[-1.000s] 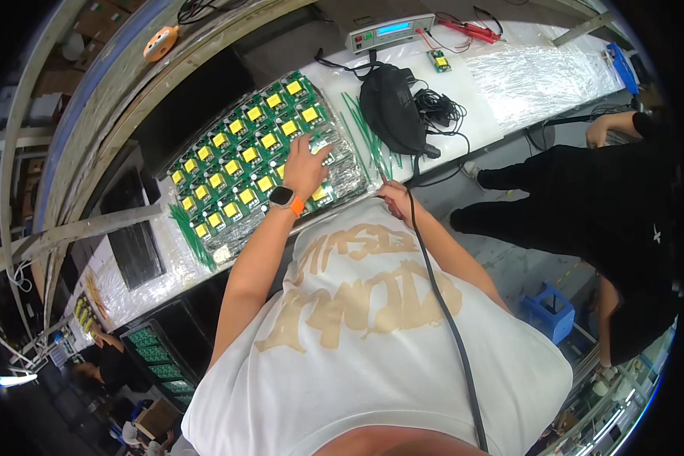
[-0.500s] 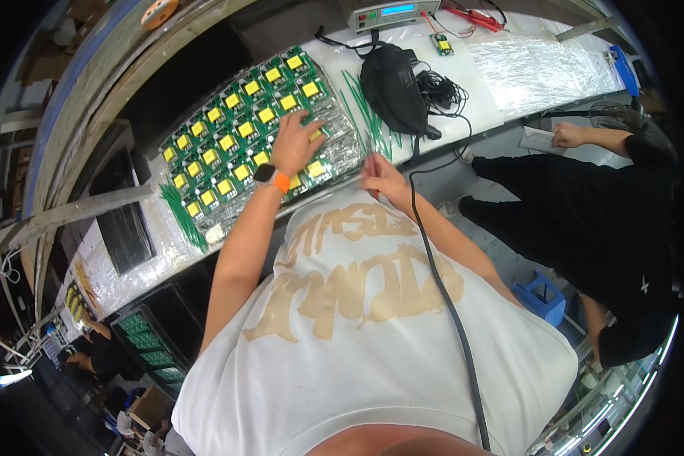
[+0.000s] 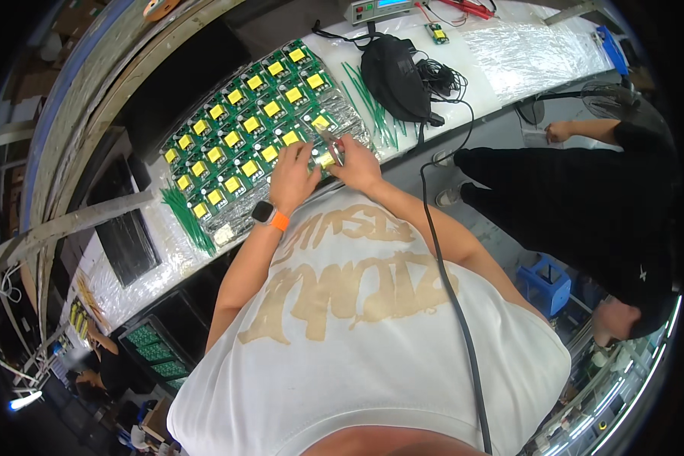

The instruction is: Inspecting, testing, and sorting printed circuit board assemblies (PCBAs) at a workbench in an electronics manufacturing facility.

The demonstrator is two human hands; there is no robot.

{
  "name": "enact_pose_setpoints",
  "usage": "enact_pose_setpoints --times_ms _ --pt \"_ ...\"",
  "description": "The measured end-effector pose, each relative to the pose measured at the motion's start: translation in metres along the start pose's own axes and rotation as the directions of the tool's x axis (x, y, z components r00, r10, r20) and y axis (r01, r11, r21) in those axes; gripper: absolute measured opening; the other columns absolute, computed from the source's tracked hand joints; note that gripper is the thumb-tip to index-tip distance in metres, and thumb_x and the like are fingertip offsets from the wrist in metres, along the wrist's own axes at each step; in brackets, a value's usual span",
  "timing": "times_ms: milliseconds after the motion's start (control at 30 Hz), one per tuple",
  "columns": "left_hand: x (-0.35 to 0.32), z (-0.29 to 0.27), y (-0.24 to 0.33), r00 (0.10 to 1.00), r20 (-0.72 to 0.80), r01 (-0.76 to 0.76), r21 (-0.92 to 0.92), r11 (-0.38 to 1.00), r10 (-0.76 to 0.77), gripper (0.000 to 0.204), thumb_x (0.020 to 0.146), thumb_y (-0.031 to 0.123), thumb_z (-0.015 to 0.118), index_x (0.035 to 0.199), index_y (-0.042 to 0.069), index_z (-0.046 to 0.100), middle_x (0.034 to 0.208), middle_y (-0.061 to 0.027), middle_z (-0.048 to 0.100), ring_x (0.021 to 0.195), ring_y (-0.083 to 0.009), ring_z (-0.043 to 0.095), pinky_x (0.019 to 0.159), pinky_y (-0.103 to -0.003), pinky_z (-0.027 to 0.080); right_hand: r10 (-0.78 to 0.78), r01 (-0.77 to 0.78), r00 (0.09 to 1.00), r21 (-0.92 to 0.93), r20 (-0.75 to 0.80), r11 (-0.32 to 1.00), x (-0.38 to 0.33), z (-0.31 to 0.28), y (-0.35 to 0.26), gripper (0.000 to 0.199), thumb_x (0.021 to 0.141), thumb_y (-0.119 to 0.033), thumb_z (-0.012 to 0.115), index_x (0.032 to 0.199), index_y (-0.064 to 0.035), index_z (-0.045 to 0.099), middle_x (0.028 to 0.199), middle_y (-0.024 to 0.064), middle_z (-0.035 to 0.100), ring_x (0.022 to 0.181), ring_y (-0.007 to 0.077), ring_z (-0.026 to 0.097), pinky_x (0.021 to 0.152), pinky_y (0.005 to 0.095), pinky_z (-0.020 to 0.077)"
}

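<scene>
Many green circuit boards with yellow blocks (image 3: 239, 137) lie in rows on the foil-covered bench (image 3: 509, 45). My left hand (image 3: 292, 178), with a watch on an orange strap at the wrist, rests on the boards at the near edge of the rows. My right hand (image 3: 357, 163) is right beside it and holds a small metal hand tool with red handles (image 3: 333, 146), its tip at a board with a yellow block (image 3: 323, 121).
A black pouch (image 3: 391, 76) with tangled cables lies right of the boards. Green strips (image 3: 372, 114) lie beside it, more (image 3: 186, 220) at the left. A meter (image 3: 380, 7) stands at the back. A person in black (image 3: 585, 197) sits to my right. A blue stool (image 3: 543, 281) stands below.
My right hand has come up from my chest to the near edge of the boards with the tool. My left hand has slid toward it along the front row.
</scene>
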State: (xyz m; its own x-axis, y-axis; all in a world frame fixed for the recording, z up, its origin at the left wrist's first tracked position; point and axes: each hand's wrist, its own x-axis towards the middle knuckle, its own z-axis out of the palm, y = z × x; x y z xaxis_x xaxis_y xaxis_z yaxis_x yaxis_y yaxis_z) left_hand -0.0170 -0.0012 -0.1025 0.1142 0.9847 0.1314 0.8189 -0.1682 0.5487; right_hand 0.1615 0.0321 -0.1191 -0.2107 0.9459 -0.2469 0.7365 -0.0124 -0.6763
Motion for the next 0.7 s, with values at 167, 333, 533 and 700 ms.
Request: enact_pose_setpoints --times_ms 167,333,533,700 --pt "0.016 0.004 0.000 0.998 -0.063 -0.013 -0.016 1.000 0.012 0.040 0.082 0.014 0.065 0.122 0.009 0.061 0.118 -0.0112 0.057 0.102 -0.0313 0.055 0.085 -0.037 0.050 0.151 -0.150 0.988 -0.020 0.033 0.988 -0.004 -0.002 -0.005 0.045 0.072 -0.023 0.072 0.108 -0.0073 0.049 0.090 0.0100 0.064 0.084 0.0336 0.064 0.072 0.0432 0.0499" --pt "0.054 0.007 0.000 0.999 -0.046 -0.022 0.078 0.997 0.026 0.041 0.081 0.016 0.068 0.122 0.014 0.063 0.122 -0.0120 0.054 0.105 -0.0328 0.054 0.085 -0.040 0.051 0.252 -0.250 0.968 -0.055 0.024 0.967 -0.010 0.000 -0.001 0.047 0.071 -0.025 0.072 0.108 -0.0068 0.049 0.093 0.0121 0.064 0.087 0.0349 0.064 0.074 0.0451 0.0504" --pt "0.073 0.015 -0.004 0.994 0.095 -0.081 0.212 0.974 0.062 0.042 0.080 0.019 0.070 0.122 0.018 0.064 0.128 -0.0132 0.050 0.111 -0.0338 0.051 0.088 -0.041 0.051 0.257 -0.253 0.966 0.093 -0.024 0.963 -0.012 0.004 0.021 0.047 0.071 -0.027 0.071 0.110 -0.0086 0.051 0.089 0.0076 0.064 0.082 0.0306 0.063 0.074 0.0403 0.0488" --pt "0.073 0.018 -0.010 0.989 0.128 -0.111 0.256 0.960 0.080 0.043 0.078 0.019 0.071 0.121 0.018 0.065 0.131 -0.0137 0.048 0.114 -0.0340 0.050 0.091 -0.041 0.050 0.139 -0.139 0.990 -0.059 0.005 0.989 -0.007 -0.008 0.003 0.046 0.071 -0.026 0.070 0.108 -0.0076 0.050 0.091 0.0106 0.065 0.085 0.0350 0.063 0.076 0.0436 0.0497"
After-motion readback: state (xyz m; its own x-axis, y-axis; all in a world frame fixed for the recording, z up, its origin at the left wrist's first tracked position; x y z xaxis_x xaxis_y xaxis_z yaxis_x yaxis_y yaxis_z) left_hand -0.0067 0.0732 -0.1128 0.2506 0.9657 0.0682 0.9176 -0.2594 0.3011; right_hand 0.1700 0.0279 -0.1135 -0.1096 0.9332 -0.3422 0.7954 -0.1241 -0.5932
